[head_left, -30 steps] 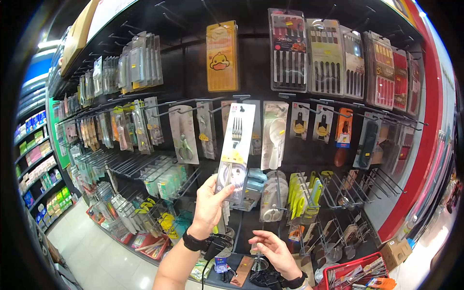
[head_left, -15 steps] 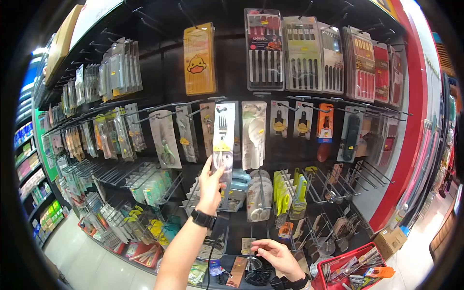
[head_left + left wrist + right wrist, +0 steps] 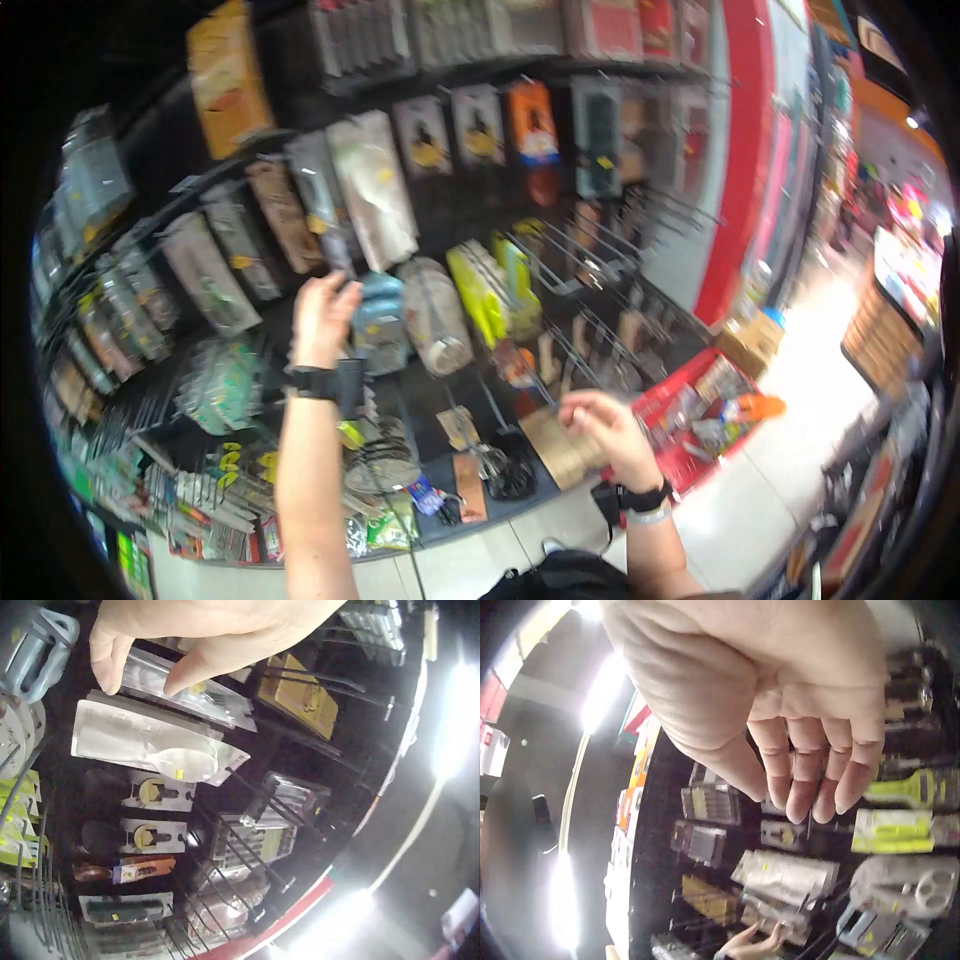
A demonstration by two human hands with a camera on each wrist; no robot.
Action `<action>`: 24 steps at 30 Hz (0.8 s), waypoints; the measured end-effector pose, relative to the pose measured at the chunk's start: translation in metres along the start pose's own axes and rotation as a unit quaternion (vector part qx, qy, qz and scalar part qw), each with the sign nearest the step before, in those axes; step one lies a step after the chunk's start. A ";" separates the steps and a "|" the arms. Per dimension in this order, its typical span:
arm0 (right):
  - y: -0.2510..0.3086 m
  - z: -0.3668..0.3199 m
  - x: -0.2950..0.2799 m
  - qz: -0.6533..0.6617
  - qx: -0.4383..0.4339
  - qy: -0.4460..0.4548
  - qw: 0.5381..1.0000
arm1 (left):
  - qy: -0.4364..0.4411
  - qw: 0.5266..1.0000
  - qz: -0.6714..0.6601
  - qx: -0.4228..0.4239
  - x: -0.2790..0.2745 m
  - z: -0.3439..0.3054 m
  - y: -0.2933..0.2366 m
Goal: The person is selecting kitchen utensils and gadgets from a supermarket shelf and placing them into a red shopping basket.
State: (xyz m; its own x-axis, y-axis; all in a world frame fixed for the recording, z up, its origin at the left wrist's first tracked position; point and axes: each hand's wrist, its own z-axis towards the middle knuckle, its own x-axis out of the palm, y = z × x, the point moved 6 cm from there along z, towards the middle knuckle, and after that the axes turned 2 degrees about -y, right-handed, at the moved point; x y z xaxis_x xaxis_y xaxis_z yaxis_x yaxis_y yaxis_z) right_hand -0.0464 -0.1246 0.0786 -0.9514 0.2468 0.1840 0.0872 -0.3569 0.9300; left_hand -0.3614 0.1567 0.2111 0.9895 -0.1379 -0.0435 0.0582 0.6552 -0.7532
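Observation:
My left hand (image 3: pixel 325 318) is raised at the rack, its fingertips right at the lower end of a narrow hanging fork package (image 3: pixel 318 195). In the left wrist view, thumb and fingers stand apart over that clear package (image 3: pixel 221 701), which has a yellow label. Beside it hangs a white spoon in a pack (image 3: pixel 180 756). My right hand (image 3: pixel 610 430) hovers lower down, fingers loosely bent and holding nothing, left of a red basket (image 3: pixel 655 400). The right wrist view shows its empty palm (image 3: pixel 780 697).
Scissors packs (image 3: pixel 435 315), yellow-green packaged tools (image 3: pixel 480 290) and a blue item (image 3: pixel 380 320) hang below the row. Bare metal hooks (image 3: pixel 575 255) jut out at the right. A cardboard box (image 3: pixel 750 340) stands behind the basket. Several packs lie on the bottom shelf (image 3: pixel 435 530).
The fork package was in my left hand and went up to the rack; now it hangs in the row, the hand at its lower end. The head view has swung right and down.

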 end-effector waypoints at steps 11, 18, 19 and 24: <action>-0.002 -0.130 -0.193 0.013 0.019 -0.396 0.918 | 0.307 0.927 -0.103 -0.189 0.039 -0.173 -0.086; -0.100 -0.155 -0.288 0.210 0.092 -0.482 0.845 | 0.307 0.876 -0.098 -0.359 0.044 -0.259 -0.032; -0.118 -0.153 -0.297 0.224 0.113 -0.491 0.834 | 0.308 0.869 -0.084 -0.378 0.046 -0.267 -0.026; -0.213 -0.112 -0.341 0.192 0.228 -0.456 0.839 | 0.322 0.846 -0.020 -0.424 0.074 -0.294 0.004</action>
State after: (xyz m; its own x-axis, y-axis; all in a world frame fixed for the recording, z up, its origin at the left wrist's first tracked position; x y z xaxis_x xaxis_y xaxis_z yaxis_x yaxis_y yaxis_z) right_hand 0.2260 -0.2335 -0.2173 -0.2243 0.8530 0.4712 0.6365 -0.2379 0.7337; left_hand -0.3270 -0.0690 0.0119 0.6957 -0.7025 -0.1502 -0.2970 -0.0909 -0.9505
